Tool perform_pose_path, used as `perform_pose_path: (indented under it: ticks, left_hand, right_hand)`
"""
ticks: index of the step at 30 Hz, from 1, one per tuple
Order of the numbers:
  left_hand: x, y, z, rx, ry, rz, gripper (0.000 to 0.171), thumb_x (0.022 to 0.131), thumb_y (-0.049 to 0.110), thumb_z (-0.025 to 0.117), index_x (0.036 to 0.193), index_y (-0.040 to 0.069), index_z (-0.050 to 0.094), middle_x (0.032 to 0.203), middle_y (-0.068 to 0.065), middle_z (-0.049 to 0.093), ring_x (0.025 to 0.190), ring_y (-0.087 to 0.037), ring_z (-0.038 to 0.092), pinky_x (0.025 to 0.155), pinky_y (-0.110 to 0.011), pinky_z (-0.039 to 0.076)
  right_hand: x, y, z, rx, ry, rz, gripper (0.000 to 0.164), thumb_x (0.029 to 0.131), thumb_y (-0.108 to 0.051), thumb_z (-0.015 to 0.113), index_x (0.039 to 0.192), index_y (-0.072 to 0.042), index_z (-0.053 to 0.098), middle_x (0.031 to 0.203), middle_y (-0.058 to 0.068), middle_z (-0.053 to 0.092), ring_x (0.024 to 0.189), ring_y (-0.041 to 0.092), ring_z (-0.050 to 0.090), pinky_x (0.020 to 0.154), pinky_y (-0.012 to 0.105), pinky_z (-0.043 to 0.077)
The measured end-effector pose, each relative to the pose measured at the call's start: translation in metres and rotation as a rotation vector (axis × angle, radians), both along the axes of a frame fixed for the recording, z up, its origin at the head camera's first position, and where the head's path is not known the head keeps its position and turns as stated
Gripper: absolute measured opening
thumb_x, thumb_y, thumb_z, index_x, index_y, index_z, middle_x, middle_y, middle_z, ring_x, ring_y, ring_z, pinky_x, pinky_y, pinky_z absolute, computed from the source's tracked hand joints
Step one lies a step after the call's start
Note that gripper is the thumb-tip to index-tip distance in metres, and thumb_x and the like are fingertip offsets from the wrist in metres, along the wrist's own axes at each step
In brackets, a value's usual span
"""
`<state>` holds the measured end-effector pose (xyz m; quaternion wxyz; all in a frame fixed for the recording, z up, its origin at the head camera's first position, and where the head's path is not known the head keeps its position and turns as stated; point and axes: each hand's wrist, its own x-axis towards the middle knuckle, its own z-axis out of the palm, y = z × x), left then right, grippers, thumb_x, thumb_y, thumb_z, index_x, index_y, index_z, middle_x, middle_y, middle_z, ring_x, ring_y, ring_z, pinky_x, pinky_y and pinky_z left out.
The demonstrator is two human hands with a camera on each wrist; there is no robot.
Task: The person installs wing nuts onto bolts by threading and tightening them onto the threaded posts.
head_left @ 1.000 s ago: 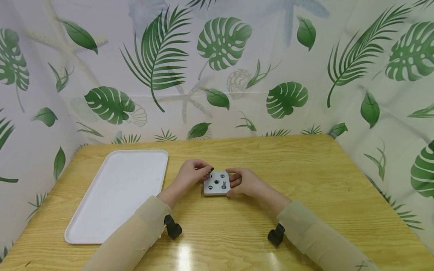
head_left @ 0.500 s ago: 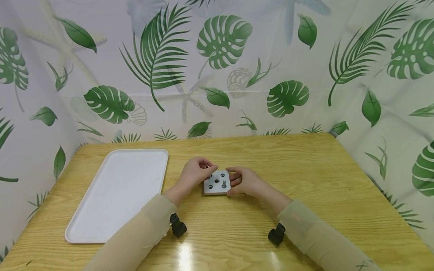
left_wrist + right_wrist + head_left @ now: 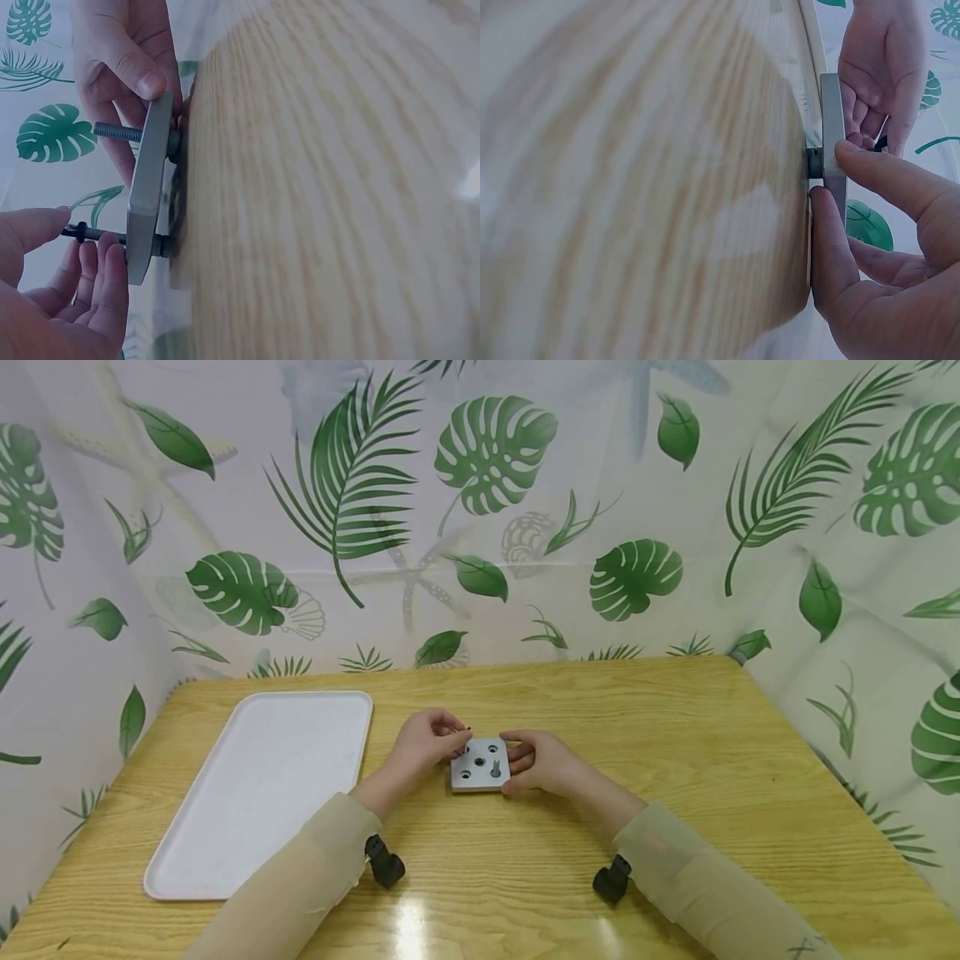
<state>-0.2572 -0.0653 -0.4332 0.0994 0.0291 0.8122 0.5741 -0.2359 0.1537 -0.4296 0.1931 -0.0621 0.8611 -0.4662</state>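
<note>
A square silver metal plate with several holes stands a little off the table on bolt heads. Two threaded bolts rise through it: one bare bolt near the right hand, and another bolt beside the left hand. My left hand holds a small black nut-like piece at the top of that second bolt, between thumb and curled fingers. My right hand grips the plate's right edge, thumb on top and a finger underneath, as the right wrist view shows.
A white rectangular tray lies on the left of the wooden table. Behind the table hangs a leaf-patterned cloth. Both sleeves carry a black wrist camera.
My left hand's fingers have shifted about the top of the bolt, and its wrist swung right and then back left. The plate and my right hand have stayed in place.
</note>
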Motion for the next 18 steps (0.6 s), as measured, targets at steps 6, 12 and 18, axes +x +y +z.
perform_pose_path:
  ticks: [6, 12, 18]
  left_hand:
    - [-0.0005, -0.0003, -0.0029, 0.025, 0.006, -0.005, 0.019, 0.105, 0.013, 0.069, 0.113, -0.002, 0.075, 0.107, -0.016, 0.075, 0.087, -0.014, 0.07, 0.082, -0.028, 0.063]
    - [-0.0022, 0.0034, -0.0041, 0.031, -0.016, 0.019, 0.021, 0.107, 0.016, 0.065, 0.113, -0.001, 0.076, 0.11, -0.015, 0.076, 0.082, -0.01, 0.068, 0.076, -0.024, 0.061]
    - [-0.001, 0.0073, -0.0014, -0.048, -0.011, 0.043, 0.025, 0.101, 0.03, 0.075, 0.104, 0.006, 0.075, 0.09, -0.003, 0.069, 0.076, -0.011, 0.06, 0.068, -0.022, 0.051]
  right_hand:
    - [0.0003, -0.0002, 0.0001, -0.01, -0.007, -0.01, 0.084, 0.084, 0.002, 0.087, 0.158, -0.001, 0.047, 0.133, 0.021, 0.063, 0.113, 0.027, 0.069, 0.083, 0.025, 0.056]
    - [0.0001, 0.0001, -0.0008, -0.004, -0.001, 0.006, 0.086, 0.082, 0.002, 0.088, 0.157, 0.001, 0.047, 0.131, 0.022, 0.063, 0.113, 0.028, 0.069, 0.082, 0.025, 0.056]
    - [-0.0023, 0.0002, -0.0039, 0.007, 0.009, 0.016, 0.085, 0.083, 0.002, 0.088, 0.157, 0.001, 0.046, 0.131, 0.023, 0.063, 0.115, 0.031, 0.07, 0.087, 0.029, 0.059]
